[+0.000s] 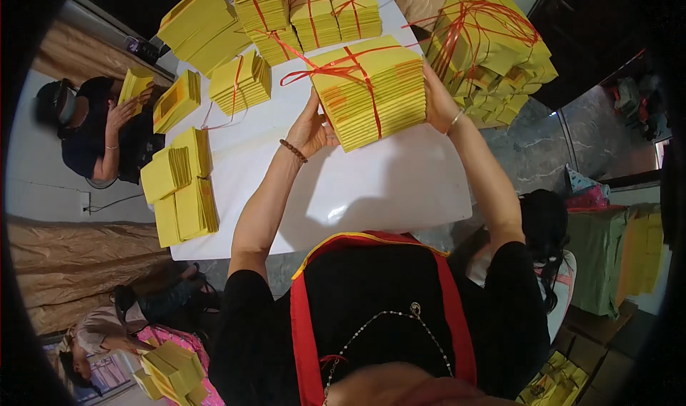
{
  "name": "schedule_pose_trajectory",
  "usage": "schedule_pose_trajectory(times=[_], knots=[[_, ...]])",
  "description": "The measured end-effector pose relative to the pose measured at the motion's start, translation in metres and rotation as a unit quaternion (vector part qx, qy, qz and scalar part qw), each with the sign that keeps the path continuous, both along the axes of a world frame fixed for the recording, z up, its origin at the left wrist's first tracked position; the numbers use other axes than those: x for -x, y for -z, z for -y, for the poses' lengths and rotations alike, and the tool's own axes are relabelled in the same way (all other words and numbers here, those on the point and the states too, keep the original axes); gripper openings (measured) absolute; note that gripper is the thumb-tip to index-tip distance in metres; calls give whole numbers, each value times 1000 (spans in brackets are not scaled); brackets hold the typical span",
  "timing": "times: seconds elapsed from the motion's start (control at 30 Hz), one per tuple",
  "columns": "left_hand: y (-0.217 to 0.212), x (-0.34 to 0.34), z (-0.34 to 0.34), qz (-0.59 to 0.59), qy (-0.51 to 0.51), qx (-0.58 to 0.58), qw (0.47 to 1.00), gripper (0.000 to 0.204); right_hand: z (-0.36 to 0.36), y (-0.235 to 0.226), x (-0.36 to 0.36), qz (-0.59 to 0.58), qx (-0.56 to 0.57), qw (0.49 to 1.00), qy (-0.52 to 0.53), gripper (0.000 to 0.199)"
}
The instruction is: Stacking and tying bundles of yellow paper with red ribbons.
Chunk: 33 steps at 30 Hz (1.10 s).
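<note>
head view: both hands are clamped on one tied bundle of yellow paper sheets, held above the far part of the white table; the left hand presses flat against its left end with fingers spread along the edge, and the right hand wraps its right end, partly hidden behind the stack. a red plastic string crosses the top both ways with a bow at the near left corner. judging by its thickness, the bundle is probably fairly heavy and dense as a block, yet the single sheets are thin and would slide or fan if squeezed unevenly, so the two short ends, palms square, look like the best hold; the string seems too thin to carry it comfortably. counted: about four tied bundles stand at the table's far edge, one more tied one lies just left of centre, roughly five untied stacks lie along the left side, and a big strung heap sits off the right corner. two other people, at left and lower left, handle yellow sheets too.
</note>
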<state>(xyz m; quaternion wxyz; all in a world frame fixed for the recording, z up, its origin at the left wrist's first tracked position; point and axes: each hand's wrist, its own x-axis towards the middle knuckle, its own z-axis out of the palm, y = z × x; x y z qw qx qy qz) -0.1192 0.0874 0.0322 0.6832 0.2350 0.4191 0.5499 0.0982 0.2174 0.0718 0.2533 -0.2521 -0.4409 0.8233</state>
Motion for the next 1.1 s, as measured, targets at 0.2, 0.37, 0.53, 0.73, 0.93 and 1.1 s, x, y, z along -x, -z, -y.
schedule_pose_trajectory(times=[0.2, 0.37, 0.53, 0.73, 0.93, 1.1], knots=[[-6, 10, -39, 39, -150, -74, 985, 66, -40, 8, 37, -17, 4, 1000, 6, 71], [19, 15, -25, 160, -193, -182, 951, 59, -3, 32, 38, -15, -81, 996, 39, 64], [47, 21, 4, -80, -319, -59, 942, 71, 72, 81, 24, -27, -168, 985, 36, 87], [52, 10, 29, -147, -218, -113, 958, 73, 89, 105, 27, 6, -213, 974, 83, 81], [81, 14, 48, -84, -247, -58, 964, 77, 85, 117, 37, 35, -155, 984, 85, 64], [67, 4, 86, -119, -163, -72, 977, 68, 101, 108, 23, 95, -265, 955, 88, 64]])
